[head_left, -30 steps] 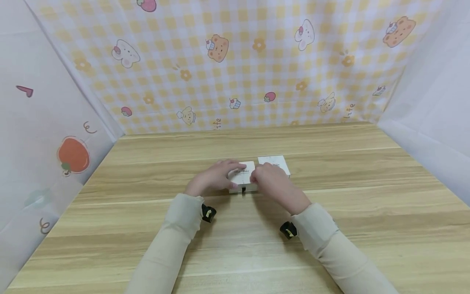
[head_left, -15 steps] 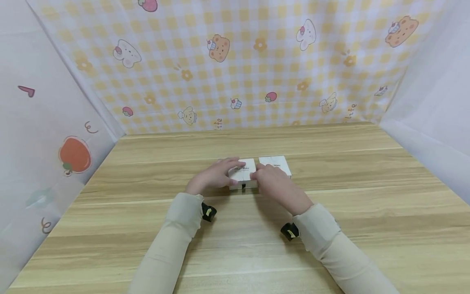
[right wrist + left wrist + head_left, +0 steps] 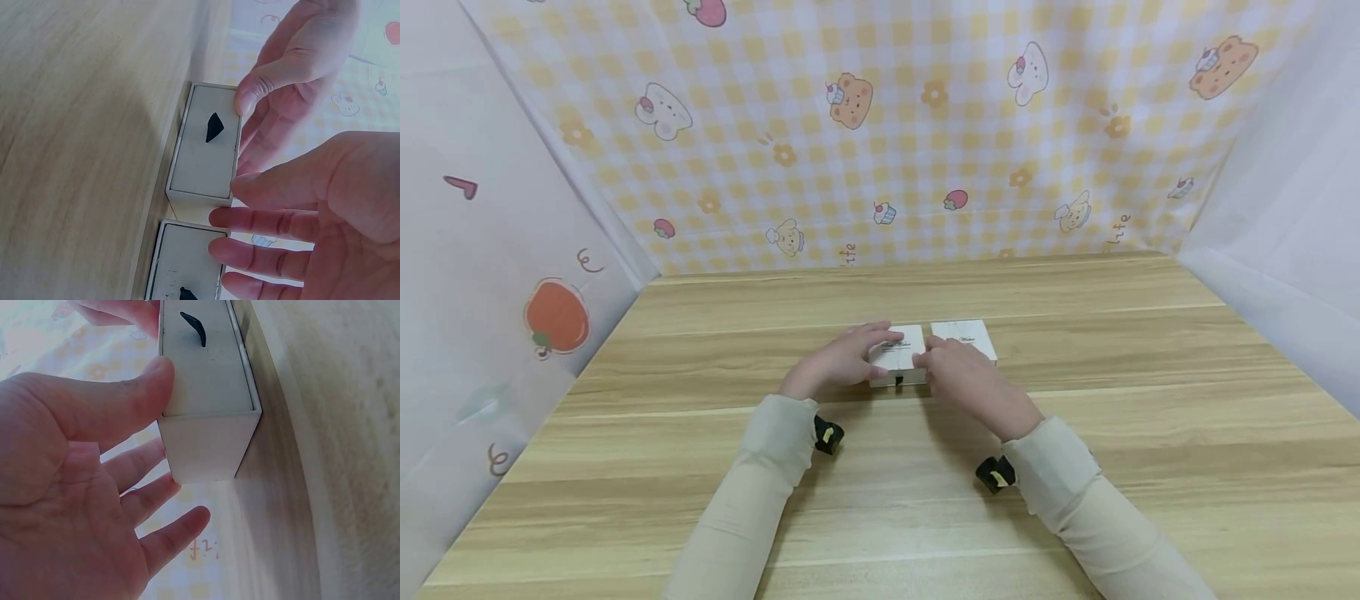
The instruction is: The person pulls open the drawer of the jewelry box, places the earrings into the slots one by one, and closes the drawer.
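Two small white boxes with dark lettering on their lids stand side by side on the table. My left hand (image 3: pixel 835 361) is at the left box (image 3: pixel 904 354); its thumb touches the front top edge, and the spread fingers reach over the left side and lid. My right hand (image 3: pixel 966 377) is at that box's right front corner, its thumb (image 3: pixel 253 189) against the edge. The other right fingers extend toward the gap and the right box (image 3: pixel 970 331). A black tab (image 3: pixel 214 127) sticks out of the left box's front. The head view hides part of the right box behind my right hand.
The wood-grain table (image 3: pixel 880 517) extends around the boxes. A yellow checked cloth (image 3: pixel 910 125) hangs behind it, with white cloth (image 3: pixel 482 333) at the left side. A black wrist camera (image 3: pixel 829 435) sits below the left hand.
The left box has shifted slightly away from me, its front edge now closer in line with the right box. Both hands keep about the same pose on it.
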The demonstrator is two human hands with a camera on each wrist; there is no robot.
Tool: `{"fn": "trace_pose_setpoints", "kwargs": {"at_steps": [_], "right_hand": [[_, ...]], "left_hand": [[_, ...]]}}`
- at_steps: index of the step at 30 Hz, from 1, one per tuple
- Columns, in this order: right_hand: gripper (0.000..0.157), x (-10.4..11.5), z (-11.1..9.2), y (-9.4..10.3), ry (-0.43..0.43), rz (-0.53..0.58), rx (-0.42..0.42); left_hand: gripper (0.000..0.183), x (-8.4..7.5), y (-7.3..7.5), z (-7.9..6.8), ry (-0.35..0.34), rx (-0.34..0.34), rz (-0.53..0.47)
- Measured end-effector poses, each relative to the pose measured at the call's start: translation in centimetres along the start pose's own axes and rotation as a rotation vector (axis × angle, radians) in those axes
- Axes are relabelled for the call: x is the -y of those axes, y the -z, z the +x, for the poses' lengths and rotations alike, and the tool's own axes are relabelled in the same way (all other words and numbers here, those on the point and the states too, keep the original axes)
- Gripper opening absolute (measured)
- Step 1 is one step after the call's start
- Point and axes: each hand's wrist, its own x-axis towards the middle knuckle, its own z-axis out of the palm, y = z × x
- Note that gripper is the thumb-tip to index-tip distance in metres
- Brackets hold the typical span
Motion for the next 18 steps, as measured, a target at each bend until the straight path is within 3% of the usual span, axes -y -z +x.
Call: {"fn": "trace_pose_setpoints", "kwargs": {"at_steps": [6, 12, 18], "right_hand": [[0.033, 0.0, -0.3, 0.3, 0.025, 0.030, -0.025], [0.035, 0.0, -0.2, 0.4, 0.012, 0.074, 0.025], [0.038, -0.6, -0.2, 1.2, 0.023, 0.099, -0.010]], "left_hand": [[0.057, 0.0, -0.1, 0.0, 0.009, -0.002, -0.012], [0.057, 0.0, 0.0, -0.1, 0.004, -0.014, -0.026], [0.063, -0.1, 0.5, -0.1, -0.004, -0.054, -0.123]]}}
